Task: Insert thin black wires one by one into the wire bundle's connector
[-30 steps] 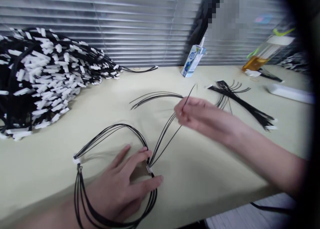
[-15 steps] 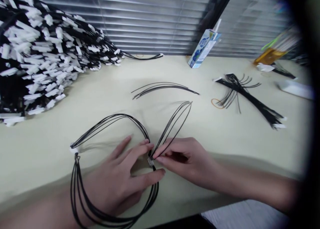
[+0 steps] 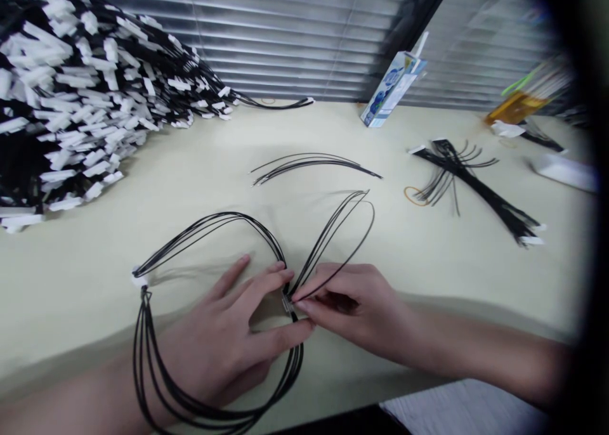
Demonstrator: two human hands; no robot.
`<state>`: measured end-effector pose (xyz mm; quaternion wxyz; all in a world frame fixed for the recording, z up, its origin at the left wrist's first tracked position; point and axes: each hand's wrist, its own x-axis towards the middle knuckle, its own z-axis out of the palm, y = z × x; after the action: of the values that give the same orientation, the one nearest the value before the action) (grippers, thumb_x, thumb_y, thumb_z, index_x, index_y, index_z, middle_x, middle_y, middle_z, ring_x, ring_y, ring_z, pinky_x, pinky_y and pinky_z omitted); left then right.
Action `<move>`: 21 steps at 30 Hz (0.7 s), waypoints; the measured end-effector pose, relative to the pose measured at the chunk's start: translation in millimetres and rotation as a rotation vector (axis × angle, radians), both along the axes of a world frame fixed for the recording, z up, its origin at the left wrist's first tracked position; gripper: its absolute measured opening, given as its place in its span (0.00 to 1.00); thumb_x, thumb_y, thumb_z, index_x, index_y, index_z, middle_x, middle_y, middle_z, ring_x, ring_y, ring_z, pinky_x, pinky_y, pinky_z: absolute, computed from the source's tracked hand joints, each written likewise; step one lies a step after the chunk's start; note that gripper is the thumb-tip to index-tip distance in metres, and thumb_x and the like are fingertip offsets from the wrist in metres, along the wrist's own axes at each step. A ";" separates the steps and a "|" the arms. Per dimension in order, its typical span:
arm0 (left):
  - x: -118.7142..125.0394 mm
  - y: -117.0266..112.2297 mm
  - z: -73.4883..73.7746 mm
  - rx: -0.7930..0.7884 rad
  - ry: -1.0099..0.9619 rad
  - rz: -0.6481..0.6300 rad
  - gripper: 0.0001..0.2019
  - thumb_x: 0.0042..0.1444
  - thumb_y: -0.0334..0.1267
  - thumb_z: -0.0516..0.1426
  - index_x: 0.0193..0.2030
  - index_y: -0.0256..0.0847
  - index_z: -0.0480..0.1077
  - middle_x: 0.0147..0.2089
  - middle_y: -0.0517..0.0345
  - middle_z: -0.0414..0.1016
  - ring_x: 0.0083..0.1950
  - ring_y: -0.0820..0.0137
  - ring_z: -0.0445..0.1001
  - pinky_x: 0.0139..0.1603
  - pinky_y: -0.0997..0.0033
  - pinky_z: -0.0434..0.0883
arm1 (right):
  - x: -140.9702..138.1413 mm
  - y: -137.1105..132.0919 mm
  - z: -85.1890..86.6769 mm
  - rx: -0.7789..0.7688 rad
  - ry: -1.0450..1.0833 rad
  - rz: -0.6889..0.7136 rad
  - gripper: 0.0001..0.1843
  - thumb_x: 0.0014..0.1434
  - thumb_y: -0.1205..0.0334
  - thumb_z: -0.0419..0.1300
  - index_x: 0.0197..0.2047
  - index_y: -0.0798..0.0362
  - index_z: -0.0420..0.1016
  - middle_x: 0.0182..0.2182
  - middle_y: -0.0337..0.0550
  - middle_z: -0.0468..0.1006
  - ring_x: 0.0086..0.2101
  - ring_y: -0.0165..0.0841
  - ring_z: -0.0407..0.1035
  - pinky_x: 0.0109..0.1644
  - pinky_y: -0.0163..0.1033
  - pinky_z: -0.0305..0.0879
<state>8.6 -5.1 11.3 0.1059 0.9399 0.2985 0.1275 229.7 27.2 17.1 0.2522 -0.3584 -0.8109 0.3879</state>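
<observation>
My left hand point(image 3: 233, 340) lies flat on the table inside a loop of thin black wires point(image 3: 200, 229). Its index finger and thumb frame a small white connector point(image 3: 286, 304) where the wires meet. My right hand point(image 3: 354, 308) pinches one black wire end right at that connector. From the connector several wires arc up to the right point(image 3: 342, 222). A second white connector point(image 3: 139, 278) sits at the loop's left.
A big heap of black wires with white connectors point(image 3: 71, 92) fills the left. Loose wires point(image 3: 309, 163) lie mid-table, a wire bundle point(image 3: 476, 191) and a rubber band point(image 3: 413, 196) at right. A small carton point(image 3: 392, 89) stands by the blinds.
My right hand came down from mid-air with a wire to the connector by my left hand. The wire it pinches now bows out wider to the right. The view tilted down.
</observation>
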 end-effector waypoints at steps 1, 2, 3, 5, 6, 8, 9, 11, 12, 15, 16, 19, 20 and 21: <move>0.3 -0.5 0.2 -0.003 -0.001 0.007 0.25 0.55 0.28 0.53 0.59 0.53 0.61 0.61 0.47 0.57 0.69 0.61 0.48 0.66 0.40 0.49 | 0.2 -0.4 -0.5 0.028 0.011 0.006 0.08 0.57 0.62 0.57 0.34 0.54 0.77 0.29 0.36 0.76 0.26 0.15 0.65 0.29 0.21 0.59; 0.4 -0.7 0.4 -0.005 0.001 0.009 0.25 0.55 0.28 0.53 0.59 0.53 0.61 0.61 0.47 0.58 0.69 0.61 0.48 0.66 0.41 0.49 | 0.3 -0.7 -1.1 0.052 0.021 0.010 0.07 0.57 0.63 0.58 0.34 0.54 0.76 0.29 0.34 0.76 0.26 0.14 0.65 0.29 0.20 0.59; 0.5 -0.8 0.5 -0.008 0.004 0.011 0.25 0.55 0.28 0.53 0.59 0.53 0.61 0.61 0.48 0.58 0.69 0.61 0.48 0.67 0.41 0.49 | 0.4 -0.8 -1.8 0.069 0.028 0.013 0.06 0.57 0.64 0.58 0.35 0.54 0.76 0.30 0.33 0.76 0.27 0.13 0.65 0.30 0.20 0.59; 0.3 -0.6 0.6 -0.010 0.006 0.005 0.25 0.55 0.29 0.54 0.59 0.54 0.61 0.61 0.48 0.58 0.69 0.61 0.48 0.67 0.41 0.49 | 0.4 -0.5 -3.1 0.083 0.025 0.017 0.05 0.57 0.64 0.58 0.35 0.53 0.75 0.31 0.31 0.76 0.29 0.12 0.66 0.32 0.18 0.60; 0.1 -0.3 0.5 -0.010 0.009 -0.002 0.25 0.55 0.30 0.54 0.59 0.53 0.62 0.61 0.48 0.58 0.69 0.61 0.48 0.67 0.41 0.49 | 0.2 -0.2 -3.6 0.091 0.022 0.023 0.05 0.57 0.65 0.58 0.35 0.53 0.75 0.32 0.30 0.76 0.30 0.12 0.67 0.33 0.18 0.61; -0.4 0.1 0.2 -0.009 0.008 -0.011 0.24 0.55 0.30 0.54 0.59 0.53 0.62 0.62 0.47 0.58 0.69 0.60 0.49 0.66 0.41 0.49 | -0.3 0.4 -4.2 0.122 0.018 0.052 0.05 0.57 0.65 0.58 0.35 0.53 0.75 0.33 0.30 0.76 0.34 0.13 0.69 0.37 0.17 0.62; -0.6 0.2 0.0 -0.009 0.004 -0.012 0.24 0.55 0.30 0.54 0.59 0.53 0.62 0.62 0.47 0.57 0.69 0.60 0.49 0.66 0.41 0.49 | -0.5 0.7 -4.3 0.137 0.013 0.068 0.05 0.58 0.65 0.57 0.36 0.53 0.75 0.34 0.30 0.76 0.36 0.13 0.69 0.39 0.18 0.63; -1.0 0.1 -0.2 -0.011 -0.005 -0.006 0.24 0.55 0.30 0.54 0.58 0.52 0.62 0.62 0.47 0.57 0.69 0.59 0.48 0.66 0.40 0.49 | -0.4 1.0 -4.5 0.170 -0.004 0.096 0.06 0.58 0.66 0.56 0.37 0.54 0.75 0.35 0.31 0.76 0.37 0.15 0.69 0.42 0.19 0.64; -1.2 -0.1 -0.2 -0.014 -0.006 -0.007 0.24 0.55 0.30 0.54 0.58 0.52 0.63 0.63 0.47 0.57 0.69 0.59 0.48 0.66 0.40 0.49 | -0.1 1.1 -4.6 0.190 -0.015 0.110 0.06 0.58 0.66 0.56 0.37 0.54 0.75 0.35 0.32 0.76 0.38 0.15 0.69 0.42 0.20 0.64; -2.3 -0.8 -0.1 -0.027 -0.005 -0.012 0.23 0.55 0.30 0.55 0.57 0.51 0.64 0.63 0.46 0.55 0.69 0.59 0.49 0.66 0.40 0.49 | 2.1 1.9 -5.9 0.260 -0.039 0.151 0.07 0.59 0.65 0.56 0.39 0.54 0.74 0.35 0.34 0.75 0.37 0.16 0.69 0.42 0.22 0.64; -2.8 -1.0 -0.3 -0.031 -0.005 -0.013 0.23 0.55 0.30 0.54 0.57 0.52 0.64 0.64 0.46 0.55 0.69 0.59 0.49 0.66 0.40 0.49 | 2.9 2.3 -6.4 0.277 -0.049 0.159 0.07 0.59 0.64 0.56 0.39 0.53 0.74 0.35 0.34 0.75 0.36 0.17 0.68 0.41 0.22 0.64; -3.9 -1.4 -1.5 -0.020 -0.023 -0.008 0.22 0.55 0.29 0.54 0.56 0.52 0.65 0.64 0.47 0.54 0.69 0.59 0.49 0.66 0.41 0.50 | 3.7 3.0 -6.6 0.246 -0.076 0.173 0.07 0.60 0.62 0.55 0.39 0.53 0.73 0.35 0.34 0.75 0.35 0.17 0.67 0.40 0.23 0.62; -4.0 -1.5 -2.1 -0.012 -0.031 -0.009 0.22 0.55 0.29 0.54 0.56 0.52 0.65 0.64 0.47 0.54 0.69 0.59 0.49 0.66 0.41 0.50 | 3.1 2.8 -5.8 0.191 -0.078 0.179 0.07 0.60 0.62 0.55 0.39 0.52 0.73 0.35 0.34 0.75 0.35 0.17 0.67 0.39 0.23 0.62; -3.9 -1.5 -2.7 -0.003 -0.039 -0.009 0.22 0.56 0.29 0.53 0.56 0.52 0.65 0.64 0.47 0.54 0.69 0.59 0.49 0.66 0.40 0.51 | 2.0 2.8 -4.5 0.113 -0.067 0.176 0.08 0.60 0.61 0.54 0.39 0.52 0.73 0.34 0.34 0.75 0.34 0.16 0.67 0.38 0.23 0.61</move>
<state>4.7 -6.6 8.6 0.1136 0.9384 0.2923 0.1449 231.8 30.0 12.6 0.2097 -0.2837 -0.8678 0.3500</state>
